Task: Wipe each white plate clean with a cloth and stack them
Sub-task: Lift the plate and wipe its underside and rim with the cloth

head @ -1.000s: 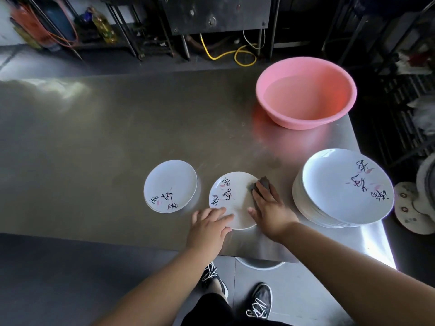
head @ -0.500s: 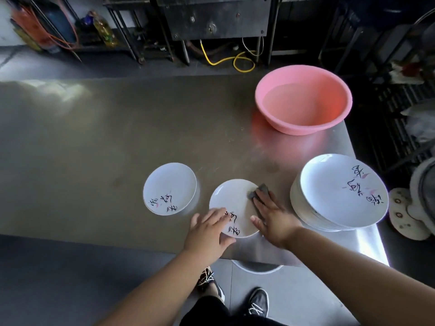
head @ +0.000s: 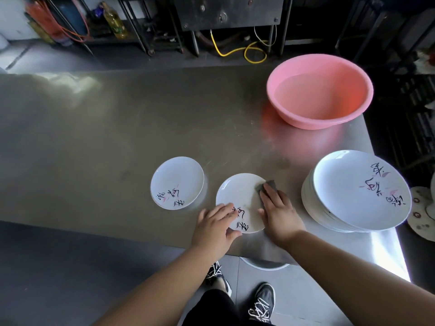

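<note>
Hands are working one plate: left hand, fingers flat, has turned it; right hand is pressing cloth flat onto its unwiped rim.

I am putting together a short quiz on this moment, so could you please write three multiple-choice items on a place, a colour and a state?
1. Where does the tall plate stack stand?
A. right of the plate being wiped
B. left of it
C. inside the basin

2. What colour is the basin?
A. blue
B. pink
C. green

3. What is the right hand doing?
A. hanging idle
B. lifting the basin
C. pressing a grey cloth on the middle plate

Key: 1 A, the stack sits at the table's right end. 2 B, its wall is plainly pink. 3 C, flat fingers lie on the cloth while the left hand steadies the rim.
</note>
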### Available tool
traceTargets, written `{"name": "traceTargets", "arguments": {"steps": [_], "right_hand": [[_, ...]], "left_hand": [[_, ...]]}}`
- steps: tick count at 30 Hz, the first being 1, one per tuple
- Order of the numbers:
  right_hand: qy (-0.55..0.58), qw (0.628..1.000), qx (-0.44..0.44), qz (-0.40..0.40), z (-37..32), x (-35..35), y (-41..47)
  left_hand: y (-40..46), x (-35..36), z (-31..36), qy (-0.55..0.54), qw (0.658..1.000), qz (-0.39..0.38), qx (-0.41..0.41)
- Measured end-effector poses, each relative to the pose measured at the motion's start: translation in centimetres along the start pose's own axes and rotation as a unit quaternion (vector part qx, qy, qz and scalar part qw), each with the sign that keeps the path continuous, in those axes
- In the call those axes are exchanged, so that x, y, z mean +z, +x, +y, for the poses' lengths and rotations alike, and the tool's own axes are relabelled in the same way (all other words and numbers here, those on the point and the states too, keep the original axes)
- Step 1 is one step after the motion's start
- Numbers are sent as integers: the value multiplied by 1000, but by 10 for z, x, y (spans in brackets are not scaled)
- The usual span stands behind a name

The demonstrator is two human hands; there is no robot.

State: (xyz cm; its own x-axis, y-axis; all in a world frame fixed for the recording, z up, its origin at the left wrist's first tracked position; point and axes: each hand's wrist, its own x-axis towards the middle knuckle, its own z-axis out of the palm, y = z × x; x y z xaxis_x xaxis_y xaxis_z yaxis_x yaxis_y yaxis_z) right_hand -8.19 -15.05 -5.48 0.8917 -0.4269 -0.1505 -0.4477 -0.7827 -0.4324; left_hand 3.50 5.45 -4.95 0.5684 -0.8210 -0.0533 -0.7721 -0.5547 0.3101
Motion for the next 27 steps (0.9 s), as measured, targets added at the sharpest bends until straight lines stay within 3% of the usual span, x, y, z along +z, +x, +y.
{"name": "traceTargets", "arguments": {"steps": [4,6,9,12,15,17,20,23,27], "right_hand": [[-23,991,-57,121,-2,20,-38],[-11,989,-90,120,-7,20,-54],[31,996,-42,71,-25,3,-58],[84,989,123,3,-37,-20,-41],[61,966,241,-74,-34,-38,-19],[20,954,273,-119,-30,-48,-5],[15,938,299,-176,-29,-59,20],[35,918,314,-240,-34,-66,39],[12,903,338,-266,-37,-65,51]], "left_hand": [[2,3,0,-17,1000,12,-7],[2,4,-1,-19,1000,9,-1],[3,2,-2,-11,1000,-5,17],[8,-6,-4,-6,999,-38,25],[13,-22,-4,4,999,-44,-17],[21,-32,-5,-4,995,-51,-85],[43,-46,-8,-42,968,-147,-197],[64,-57,-11,-89,941,-220,-240],[84,-69,-8,-171,903,-275,-284]]}}
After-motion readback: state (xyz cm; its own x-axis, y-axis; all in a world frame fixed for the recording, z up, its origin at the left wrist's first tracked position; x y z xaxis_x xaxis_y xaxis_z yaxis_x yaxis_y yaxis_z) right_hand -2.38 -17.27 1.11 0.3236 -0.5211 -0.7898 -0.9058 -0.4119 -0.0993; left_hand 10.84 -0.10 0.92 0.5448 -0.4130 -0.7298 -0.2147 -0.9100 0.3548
